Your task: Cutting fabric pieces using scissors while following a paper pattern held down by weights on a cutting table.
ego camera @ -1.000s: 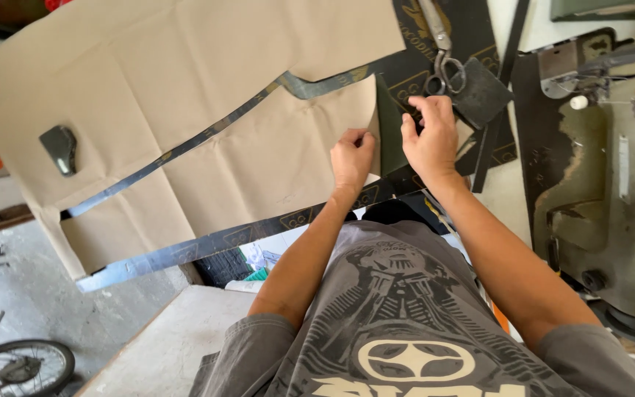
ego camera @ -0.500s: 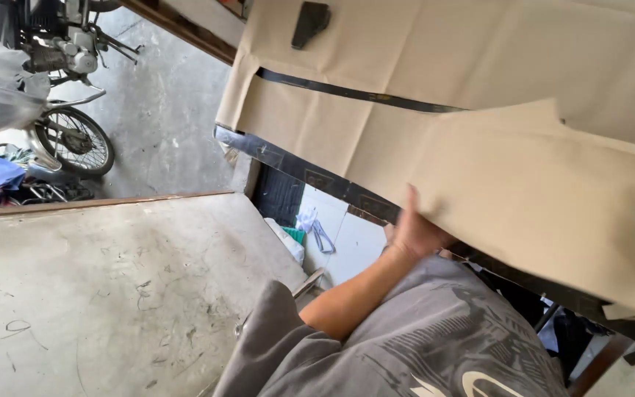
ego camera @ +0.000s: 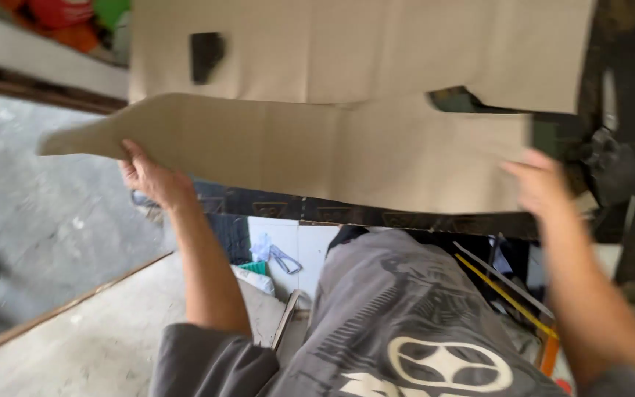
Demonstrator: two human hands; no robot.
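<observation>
i see my left hand (ego camera: 148, 176) gripping the tapered left end of a long tan cut piece (ego camera: 317, 151), fingers tucked behind its edge. my right hand (ego camera: 545, 184) is at the piece's right end, but motion blur keeps me from telling whether it grips. the piece hangs just in front of the big tan sheet (ego camera: 361, 48), whose top is cut off by the frame.

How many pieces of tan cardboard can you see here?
2. A long curved cut piece is held at its ends by the left hand and the right hand. A larger sheet lies behind it on the bench. More may be hidden underneath.
</observation>
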